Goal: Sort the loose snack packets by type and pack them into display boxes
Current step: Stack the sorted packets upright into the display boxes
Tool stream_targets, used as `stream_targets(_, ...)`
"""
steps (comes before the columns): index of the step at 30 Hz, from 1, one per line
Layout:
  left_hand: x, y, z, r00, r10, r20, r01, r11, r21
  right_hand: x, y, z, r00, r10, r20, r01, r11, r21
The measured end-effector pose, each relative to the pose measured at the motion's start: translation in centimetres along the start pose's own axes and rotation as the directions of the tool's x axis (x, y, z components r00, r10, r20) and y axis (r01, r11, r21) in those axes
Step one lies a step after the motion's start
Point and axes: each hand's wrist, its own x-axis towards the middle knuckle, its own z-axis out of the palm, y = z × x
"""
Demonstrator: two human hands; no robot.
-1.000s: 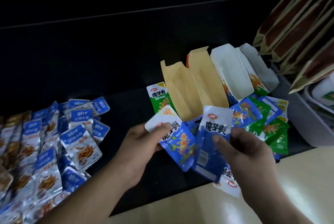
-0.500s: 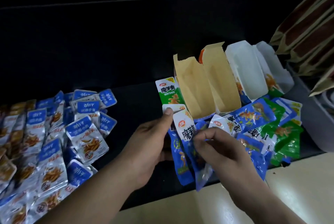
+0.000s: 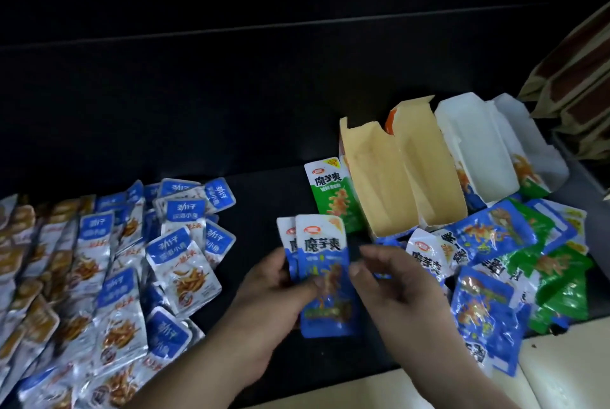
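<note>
— Blue plastic filled the middle of the head view: a blue packet point(image 3: 325, 276) was held upright, white end at twelve o'clock. A second blue packet point(image 3: 286, 237) was tucked just behind it, showing at its nine o'clock edge.

— Who held them?

— The left hand point(image 3: 270, 306) gripped both from the nine o'clock side, with its thumb across the front packet's lower half. The right hand point(image 3: 396, 296) met it from three o'clock. Its thumb tip lay on the front packet's right edge and its fingers curled behind, pinching it. The two hands were close together with the packet between them.

— And the boxes?

— At one o'clock from the hands, two tan boxes point(image 3: 376, 184) stood open and tilted back on the black tabletop point(image 3: 264, 190), touching side by side. A white box point(image 3: 475, 151) leaned just beside them, toward two o'clock. A green packet point(image 3: 333, 200) stood propped against the left tan box.

— The loose stock?

— A mixed heap point(image 3: 528, 260) of blue and green packets lay at three o'clock, touching the boxes' front edges. It spilled onto the pale counter point(image 3: 561, 365) at five o'clock. At nine o'clock, well apart from the hands, blue-and-silver fish packets point(image 3: 132, 276) overlapped in a broad spread. Brown bags point(image 3: 577, 88) leaned in the two o'clock corner.
</note>
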Motion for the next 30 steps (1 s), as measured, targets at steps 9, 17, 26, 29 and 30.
stream_targets(9, 8.1, 0.3, -5.7, 0.882, 0.386, -0.271, -0.125, 0.745, 0.655, 4.6, -1.8, 4.2, 0.975, -0.068, 0.210, 0.114, 0.970, -0.215)
stream_targets(17, 7.7, -4.6, -5.7, 0.722, 0.656, 0.221, -0.339, 0.057, 0.939, 2.3, 0.1, 2.4, 0.986, -0.088, 0.145, 0.110, 0.982, -0.156)
stream_targets(26, 4.8, -3.4, -0.8, 0.622, 0.750, 0.226, -0.482, 0.140, 0.865, 2.0, 0.9, -2.4, 0.999, -0.047, 0.013, 0.049, 0.981, -0.190)
stream_targets(29, 2.6, -4.8, 3.1, 0.721, 0.640, 0.265, -0.595, 0.376, 0.710, 1.7, 1.6, -6.4, 0.998, -0.038, -0.055, 0.018, 0.942, -0.334)
stream_targets(30, 2.5, -5.4, 4.2, 0.761, 0.594, 0.260, -0.579, 0.441, 0.686, 1.5, 2.1, -7.9, 0.994, -0.031, -0.102, -0.010, 0.928, -0.372)
